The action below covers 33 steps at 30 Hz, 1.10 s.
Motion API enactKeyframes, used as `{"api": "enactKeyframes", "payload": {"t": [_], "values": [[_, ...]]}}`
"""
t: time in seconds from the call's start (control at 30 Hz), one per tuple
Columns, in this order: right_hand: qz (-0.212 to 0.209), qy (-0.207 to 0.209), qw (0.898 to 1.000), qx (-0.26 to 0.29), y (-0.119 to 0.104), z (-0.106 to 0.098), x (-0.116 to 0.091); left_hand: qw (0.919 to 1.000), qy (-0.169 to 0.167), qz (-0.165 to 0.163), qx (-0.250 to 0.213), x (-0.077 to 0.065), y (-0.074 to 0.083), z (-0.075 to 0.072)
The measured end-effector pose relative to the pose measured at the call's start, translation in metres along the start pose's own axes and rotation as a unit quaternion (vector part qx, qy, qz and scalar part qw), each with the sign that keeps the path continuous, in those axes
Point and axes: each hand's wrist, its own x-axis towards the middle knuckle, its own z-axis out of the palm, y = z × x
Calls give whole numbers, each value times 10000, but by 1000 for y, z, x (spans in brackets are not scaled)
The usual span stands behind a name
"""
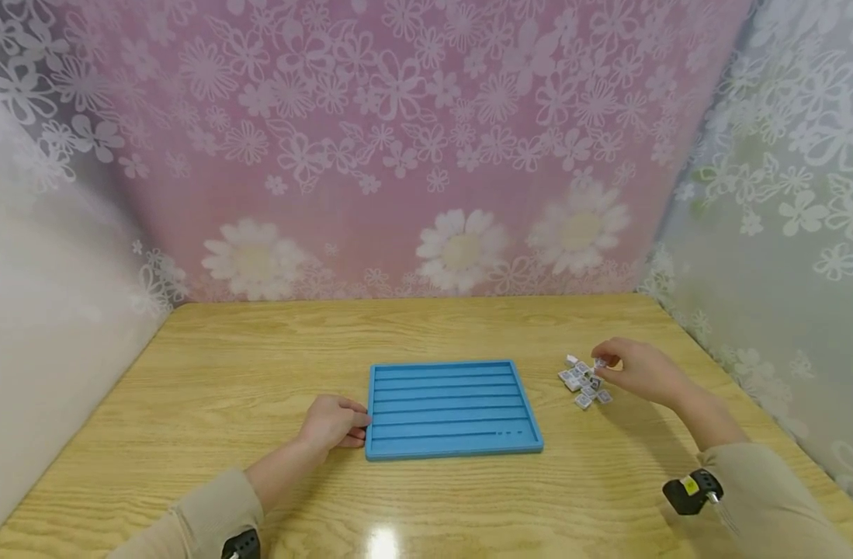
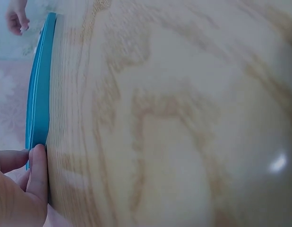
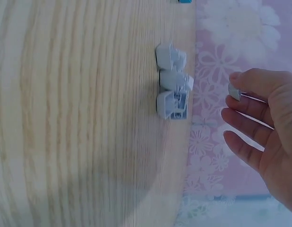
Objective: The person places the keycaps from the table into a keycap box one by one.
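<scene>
A blue rectangular tray (image 1: 449, 401) with several long ridges lies flat on the table. My left hand (image 1: 333, 423) holds its left edge; the left wrist view shows thumb and fingertips against the corner of the tray (image 2: 41, 94). Right of the tray is a small heap of white keycaps (image 1: 575, 378), some with printed tops and some tipped over. Just above that heap, my right hand (image 1: 639, 373) pinches one keycap (image 3: 234, 92) between thumb and index finger, its other fingers loosely bent. The right wrist view shows several keycaps (image 3: 168, 80) close together on the wood.
The wooden table (image 1: 258, 341) ends at a pink flowered backdrop (image 1: 370, 155), with a flowered panel (image 1: 782, 256) along the right and a pale panel (image 1: 56, 310) along the left. Small black cameras (image 1: 691, 492) are strapped on both wrists.
</scene>
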Motion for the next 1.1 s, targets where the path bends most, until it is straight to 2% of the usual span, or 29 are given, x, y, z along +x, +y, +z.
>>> {"api": "enactKeyframes", "payload": {"t": [0.33,0.63,1.1], "values": [[-515,-56,9977,446,-24,9,14,10000,30,5,-46,2,0,-1],[-778,-107,9922,973,-56,17,28,9999,-38,52,-137,0,-3,-2],[-1057,-114,9832,1487,-80,35,46,9999,-71,48,-88,-1,-4,-2]]}}
